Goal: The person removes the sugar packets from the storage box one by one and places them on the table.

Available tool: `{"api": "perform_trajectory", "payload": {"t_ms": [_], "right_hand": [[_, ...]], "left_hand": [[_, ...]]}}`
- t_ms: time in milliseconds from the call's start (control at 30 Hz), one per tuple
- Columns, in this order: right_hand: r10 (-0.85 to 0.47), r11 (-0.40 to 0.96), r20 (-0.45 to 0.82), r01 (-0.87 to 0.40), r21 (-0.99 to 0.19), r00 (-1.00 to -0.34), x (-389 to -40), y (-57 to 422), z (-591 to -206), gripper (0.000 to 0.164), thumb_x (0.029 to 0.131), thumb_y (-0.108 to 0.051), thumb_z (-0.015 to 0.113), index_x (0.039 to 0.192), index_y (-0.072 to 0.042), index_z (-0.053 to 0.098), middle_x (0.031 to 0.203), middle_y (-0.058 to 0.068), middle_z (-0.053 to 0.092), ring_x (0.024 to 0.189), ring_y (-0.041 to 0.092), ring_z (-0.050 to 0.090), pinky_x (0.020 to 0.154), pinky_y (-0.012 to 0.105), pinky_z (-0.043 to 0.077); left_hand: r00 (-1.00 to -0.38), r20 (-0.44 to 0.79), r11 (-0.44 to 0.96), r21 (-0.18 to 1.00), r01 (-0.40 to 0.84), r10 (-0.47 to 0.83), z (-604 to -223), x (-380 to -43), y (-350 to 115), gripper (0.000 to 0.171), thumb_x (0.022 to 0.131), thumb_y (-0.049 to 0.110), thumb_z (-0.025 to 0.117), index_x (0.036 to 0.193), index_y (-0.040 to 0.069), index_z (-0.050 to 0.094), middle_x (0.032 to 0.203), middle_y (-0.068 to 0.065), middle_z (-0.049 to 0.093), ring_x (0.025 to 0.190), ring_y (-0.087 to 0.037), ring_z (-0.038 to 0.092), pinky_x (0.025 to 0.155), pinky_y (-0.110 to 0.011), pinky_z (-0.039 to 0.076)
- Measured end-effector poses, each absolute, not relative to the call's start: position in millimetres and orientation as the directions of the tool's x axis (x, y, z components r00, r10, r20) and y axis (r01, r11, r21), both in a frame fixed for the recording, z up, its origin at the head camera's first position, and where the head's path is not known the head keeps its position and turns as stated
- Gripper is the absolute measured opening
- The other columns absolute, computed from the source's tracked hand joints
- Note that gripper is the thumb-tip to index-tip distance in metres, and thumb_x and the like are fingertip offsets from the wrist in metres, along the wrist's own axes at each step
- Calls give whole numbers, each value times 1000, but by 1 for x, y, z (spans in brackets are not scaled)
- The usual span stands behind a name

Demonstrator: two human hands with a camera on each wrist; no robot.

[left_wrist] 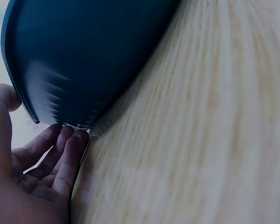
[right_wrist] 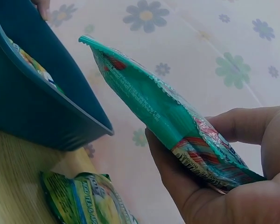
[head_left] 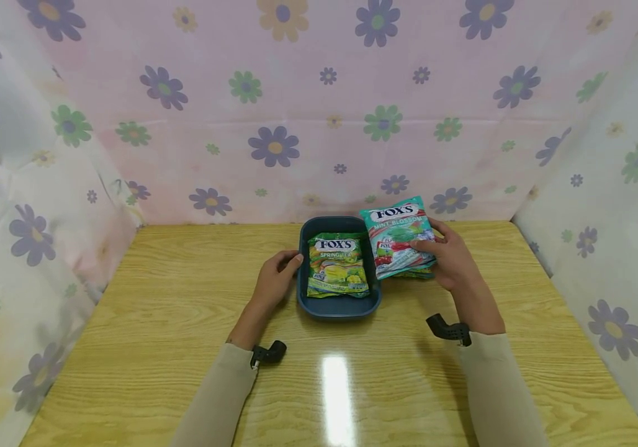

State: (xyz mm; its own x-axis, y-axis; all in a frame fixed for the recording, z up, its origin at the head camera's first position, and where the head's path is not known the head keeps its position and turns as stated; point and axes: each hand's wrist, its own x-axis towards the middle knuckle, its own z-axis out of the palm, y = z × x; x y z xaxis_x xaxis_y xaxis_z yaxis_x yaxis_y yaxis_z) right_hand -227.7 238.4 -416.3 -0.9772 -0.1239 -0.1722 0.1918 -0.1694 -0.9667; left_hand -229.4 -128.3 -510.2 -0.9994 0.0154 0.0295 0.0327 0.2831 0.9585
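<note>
A dark blue plastic basin [head_left: 339, 308] stands on the table with a green Fox's Spring Tea candy bag [head_left: 337, 267] lying face up inside. At its left side is my left hand [head_left: 277, 276], thumb at the rim and fingertips against the outer wall [left_wrist: 84, 56]. My right hand [head_left: 453, 257] grips a teal Fox's Mint Blossom candy bag [head_left: 397, 233] by its right side, thumb on the front and fingers behind. The bag is tilted in the air, its left edge overlapping the basin's right rim in the head view. Below it lies another green candy bag [right_wrist: 86, 200], partly hidden.
The wood-grain table [head_left: 185, 298] carries a bright light reflection in front of the basin. Floral cloth [head_left: 319, 124] stands behind the table and along both sides. A black wrist camera [head_left: 267, 352] is strapped at the left sleeve, another wrist camera [head_left: 449, 329] at the right.
</note>
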Motion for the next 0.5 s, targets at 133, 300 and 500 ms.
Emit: {"api": "perform_trajectory", "payload": {"t_ms": [133,300,500], "right_hand": [[-108,-186,-173,191,-964,-979,-228,243,-416,80,108,-3,59,172,-15,12,138,5,51,105,11,71,87,28,61],[-93,-198,-179,194,-961,-979,-227,250,-413,81,108,-5,59,172,-15,9,147,10,44,108,10,69,88,26,60],[-69,-255,-197,209,-944,-978,-227,258,-411,85,107,-5,62,172,-15,9,136,3,50,105,9,70,86,24,60]], "left_hand": [[-999,32,282,959,36,17,-511,-229,-129,47,108,42,63,139,7,68,134,-14,69,118,-29,65,102,-47,51],[-999,38,284,958,42,21,-512,-229,-129,47,107,42,63,139,7,68,135,-14,68,120,-29,65,103,-47,51],[-999,44,289,956,48,18,-513,-230,-129,47,107,42,63,139,8,68,136,-13,68,120,-29,65,103,-47,51]]}}
